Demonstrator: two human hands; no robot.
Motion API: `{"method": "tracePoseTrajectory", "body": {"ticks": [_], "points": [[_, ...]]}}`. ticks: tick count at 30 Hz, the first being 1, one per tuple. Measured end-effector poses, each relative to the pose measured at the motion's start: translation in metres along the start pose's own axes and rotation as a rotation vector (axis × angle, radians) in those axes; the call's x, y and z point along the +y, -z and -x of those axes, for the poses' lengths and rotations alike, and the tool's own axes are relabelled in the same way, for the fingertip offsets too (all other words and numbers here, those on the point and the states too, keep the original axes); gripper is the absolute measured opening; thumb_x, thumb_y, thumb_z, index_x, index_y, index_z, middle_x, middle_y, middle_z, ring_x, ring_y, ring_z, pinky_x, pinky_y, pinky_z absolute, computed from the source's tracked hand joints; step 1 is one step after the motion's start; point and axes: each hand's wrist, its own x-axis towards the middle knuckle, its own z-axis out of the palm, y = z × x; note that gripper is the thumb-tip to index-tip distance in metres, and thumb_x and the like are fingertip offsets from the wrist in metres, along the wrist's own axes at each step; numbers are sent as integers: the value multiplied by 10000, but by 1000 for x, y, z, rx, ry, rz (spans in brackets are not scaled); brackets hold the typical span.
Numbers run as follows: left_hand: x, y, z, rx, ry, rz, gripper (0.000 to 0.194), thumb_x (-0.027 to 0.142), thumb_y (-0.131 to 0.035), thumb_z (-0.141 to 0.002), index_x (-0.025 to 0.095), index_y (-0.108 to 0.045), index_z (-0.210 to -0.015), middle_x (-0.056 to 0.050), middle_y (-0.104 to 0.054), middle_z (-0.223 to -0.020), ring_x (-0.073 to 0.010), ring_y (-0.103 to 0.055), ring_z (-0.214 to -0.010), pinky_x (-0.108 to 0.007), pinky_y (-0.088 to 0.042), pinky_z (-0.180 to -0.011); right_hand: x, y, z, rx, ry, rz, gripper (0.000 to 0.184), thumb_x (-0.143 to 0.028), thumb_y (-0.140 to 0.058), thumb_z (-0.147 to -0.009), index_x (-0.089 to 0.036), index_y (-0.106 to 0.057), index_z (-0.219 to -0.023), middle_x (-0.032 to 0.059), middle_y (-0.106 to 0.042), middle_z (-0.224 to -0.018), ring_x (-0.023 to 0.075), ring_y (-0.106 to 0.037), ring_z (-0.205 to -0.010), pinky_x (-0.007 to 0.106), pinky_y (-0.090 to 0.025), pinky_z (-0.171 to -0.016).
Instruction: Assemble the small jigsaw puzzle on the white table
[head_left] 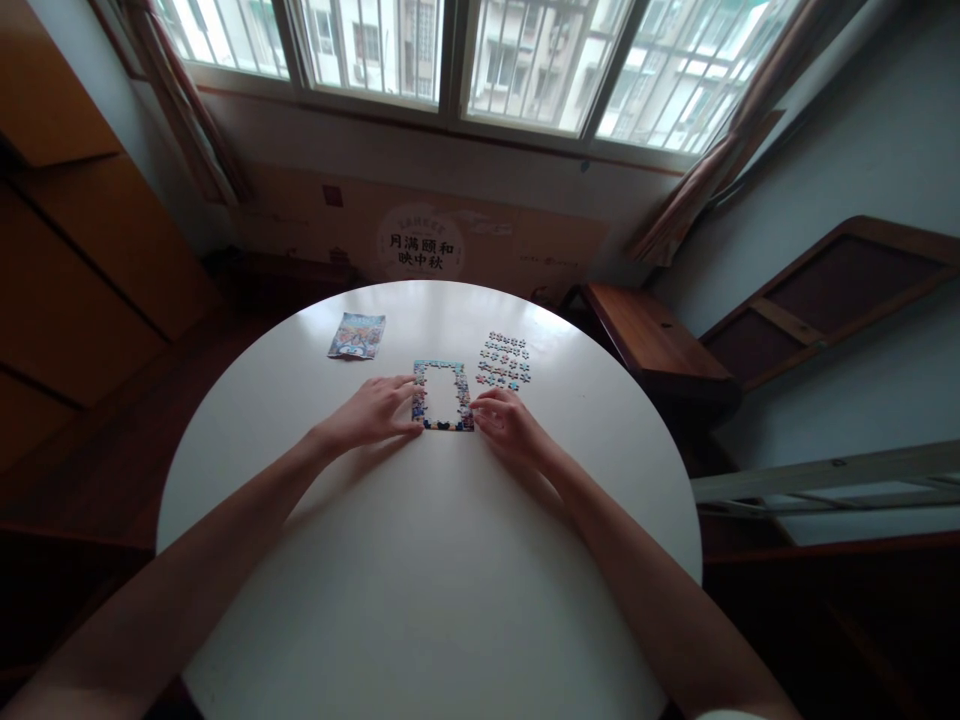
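Puzzle border (450,426): flat on the white table (420,560), between the 2 hands. Its 4 sides appear joined; the centre is unfilled. Judged progress: outline done, interior left. Left hand (373,410): fingers spread along the border's left side, thumb at the near corner. Right hand (510,422): fingers bent close together at the right side; cannot tell whether they pinch anything. Beyond it, loose pieces (505,369) lie in rows, unjoined. Far left: 1 printed packet (360,336), flat.
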Motion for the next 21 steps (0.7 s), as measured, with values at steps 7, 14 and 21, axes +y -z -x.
{"method": "tracePoseTrajectory", "body": {"ticks": [7,14,21], "points": [[-10,-17,-2,164,64,-32,503,508,-569,-835,291,-566,-1289,-84,-481,-1453,-311,-372,-1368,-540,-217,-1123,-8,5,4,-81,64,174,306,-316,-600,-885,-276,-672,-1180,93,-544,-1349,293,-451,-1262,507,-390,-1030],[-10,-26,-5,205,40,0,425,471,-591,-826,303,-627,-1215,-52,-560,-1382,-291,-430,-1327,-526,-244,-1117,-13,6,4,-120,75,191,303,-340,-592,-898,-309,-667,-1190,79,-598,-1296,281,-485,-1193,501,-383,-1007],[-8,-24,-5,222,24,29,379,467,-594,-815,289,-658,-1143,-54,-639,-1262,-265,-520,-1220,-486,-278,-1094,-12,5,4,-119,69,178,271,-329,-586,-897,-301,-678,-1150,66,-599,-1285,272,-480,-1196,491,-372,-1024]]}}
